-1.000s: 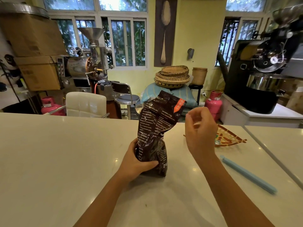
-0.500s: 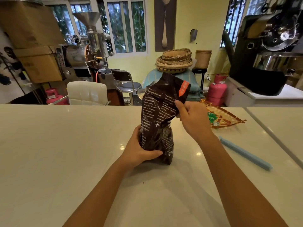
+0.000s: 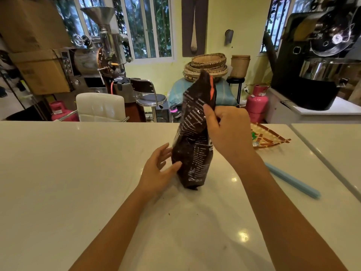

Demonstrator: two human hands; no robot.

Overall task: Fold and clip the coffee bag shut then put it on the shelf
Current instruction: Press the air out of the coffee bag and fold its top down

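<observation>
A dark brown coffee bag (image 3: 192, 145) with white print and an orange strip near its top stands upright on the white counter (image 3: 78, 173). My right hand (image 3: 227, 132) grips the bag's upper part from the right, thumb across the front. My left hand (image 3: 158, 171) is beside the bag's lower left with fingers spread, thumb tip touching the bag. A long light-blue clip stick (image 3: 292, 179) lies on the counter to the right, apart from both hands. No shelf is visible.
A woven patterned tray (image 3: 269, 136) with small items lies behind my right hand. A seam splits the counter at the right. Beyond the counter stand a white chair (image 3: 100, 106), a stool, coffee roasters, pink gas cylinders and stacked baskets.
My right hand reached the bag's top and took hold of it. My left hand let go of the bag's lower part and opened. The bag now stands straighter.
</observation>
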